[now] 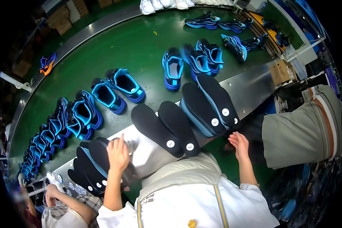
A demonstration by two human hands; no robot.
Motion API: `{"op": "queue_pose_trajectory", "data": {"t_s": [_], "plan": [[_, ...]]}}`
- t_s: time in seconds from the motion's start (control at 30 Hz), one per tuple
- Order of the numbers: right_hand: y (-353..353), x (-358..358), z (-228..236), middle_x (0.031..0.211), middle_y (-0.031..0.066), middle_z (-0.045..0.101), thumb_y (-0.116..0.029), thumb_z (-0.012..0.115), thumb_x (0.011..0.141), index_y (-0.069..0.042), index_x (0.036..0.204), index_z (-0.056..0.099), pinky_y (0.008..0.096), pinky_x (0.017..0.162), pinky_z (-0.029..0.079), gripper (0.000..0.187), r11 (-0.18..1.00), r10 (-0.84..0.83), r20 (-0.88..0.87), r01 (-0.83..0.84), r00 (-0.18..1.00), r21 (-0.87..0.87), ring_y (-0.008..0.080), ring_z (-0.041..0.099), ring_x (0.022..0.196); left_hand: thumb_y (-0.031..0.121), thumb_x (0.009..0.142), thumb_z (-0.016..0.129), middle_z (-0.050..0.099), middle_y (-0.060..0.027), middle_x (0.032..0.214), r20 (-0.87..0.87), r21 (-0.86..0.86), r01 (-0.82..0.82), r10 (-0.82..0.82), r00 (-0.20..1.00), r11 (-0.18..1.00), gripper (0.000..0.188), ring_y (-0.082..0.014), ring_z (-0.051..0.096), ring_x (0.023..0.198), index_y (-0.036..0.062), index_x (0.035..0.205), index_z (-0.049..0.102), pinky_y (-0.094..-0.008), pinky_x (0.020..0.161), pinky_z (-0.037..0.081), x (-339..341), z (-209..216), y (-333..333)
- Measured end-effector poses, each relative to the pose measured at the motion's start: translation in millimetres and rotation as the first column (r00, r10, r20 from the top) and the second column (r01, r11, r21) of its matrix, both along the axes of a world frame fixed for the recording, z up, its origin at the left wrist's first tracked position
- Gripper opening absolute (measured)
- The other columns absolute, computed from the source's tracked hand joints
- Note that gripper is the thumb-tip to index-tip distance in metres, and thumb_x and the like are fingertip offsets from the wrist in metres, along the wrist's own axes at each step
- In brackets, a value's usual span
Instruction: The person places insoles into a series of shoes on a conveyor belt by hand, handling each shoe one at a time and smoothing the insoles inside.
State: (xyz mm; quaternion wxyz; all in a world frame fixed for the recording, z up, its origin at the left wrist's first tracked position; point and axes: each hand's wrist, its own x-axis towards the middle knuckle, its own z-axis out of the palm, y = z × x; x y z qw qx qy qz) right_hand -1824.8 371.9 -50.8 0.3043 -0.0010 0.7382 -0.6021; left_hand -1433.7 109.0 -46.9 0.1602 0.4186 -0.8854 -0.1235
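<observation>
Resting flat on a stack of black foam insoles (93,163) at the metal ledge's (250,87) near end, left hand (117,154) has fingers together, pressing rather than clamped. Right hand (238,144) touches the lower edge of a second black insole stack with blue edging (209,104); grip unclear. Two loose black insoles (165,127) lie between. Blue-and-black sneakers (114,89) line the green conveyor belt (140,41) beyond.
</observation>
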Motion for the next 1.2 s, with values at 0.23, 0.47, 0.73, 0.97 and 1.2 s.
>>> {"op": "queue_pose_trajectory", "data": {"t_s": [0.23, 0.47, 0.73, 0.97, 1.2], "plan": [[-25, -71, -22, 0.113, 0.0202, 0.051, -0.064, 0.039, 0.082, 0.005, 0.123, 0.040, 0.0357, 0.088, 0.041, 0.080, 0.877, 0.469, 0.426, -0.464, 0.774, -0.123, 0.0250, 0.053, 0.099, 0.020, 0.083, 0.050, 0.052, -0.0129, 0.097, 0.210, -0.302, -0.116, 0.184, 0.960, 0.946, 0.040, -0.0291, 0.048, 0.094, 0.0041, 0.120, 0.049, -0.0398, 0.080, 0.034, -15, -9, 14], [-79, -116, 7, 0.126, 0.0203, 0.043, -0.072, 0.031, 0.078, 0.005, 0.133, 0.028, 0.0337, 0.093, 0.036, 0.095, 0.691, 0.692, 0.234, -0.720, 0.683, 0.061, 0.0247, 0.049, 0.106, 0.027, 0.082, 0.054, 0.042, -0.0112, 0.113, -0.152, -0.418, -0.474, 0.454, 0.878, 0.775, 0.040, -0.0258, 0.038, 0.109, 0.0101, 0.118, 0.053, -0.0374, 0.094, 0.025, -63, 42, 32], [-124, -119, 5, 0.122, 0.0105, 0.050, -0.054, 0.037, 0.087, -0.002, 0.125, 0.044, 0.0276, 0.093, 0.038, 0.065, 0.594, 0.803, 0.312, -0.639, 0.507, -0.489, 0.0180, 0.050, 0.108, 0.070, 0.072, 0.046, 0.018, -0.0235, 0.141, -0.150, 0.988, 0.107, 0.807, 0.571, 0.108, 0.104, -0.0321, 0.016, 0.132, -0.0057, 0.136, 0.016, -0.0457, 0.105, 0.015, -285, 40, 133], [-136, -109, -8, 0.124, 0.0199, 0.045, -0.059, 0.054, 0.076, 0.010, 0.127, 0.031, 0.0307, 0.092, 0.040, 0.089, 0.543, 0.840, 0.244, -0.748, 0.485, -0.381, 0.0228, 0.047, 0.112, 0.069, 0.077, 0.038, 0.037, -0.0113, 0.134, -0.245, 0.809, 0.587, 0.899, 0.364, -0.017, 0.085, -0.0262, 0.034, 0.124, 0.0077, 0.135, 0.027, -0.0426, 0.103, 0.025, -322, 1, 123], [-127, -120, -29, 0.133, 0.0200, 0.033, -0.065, 0.046, 0.076, 0.008, 0.134, 0.018, 0.0326, 0.101, 0.028, 0.097, 0.613, 0.790, 0.293, -0.687, 0.538, -0.391, 0.0267, 0.037, 0.122, 0.071, 0.073, 0.042, 0.042, -0.0100, 0.131, -0.275, 0.888, 0.449, 0.895, 0.350, 0.098, 0.088, -0.0274, 0.037, 0.122, 0.0054, 0.130, 0.035, -0.0444, 0.102, 0.025, -329, -21, 124]]}}
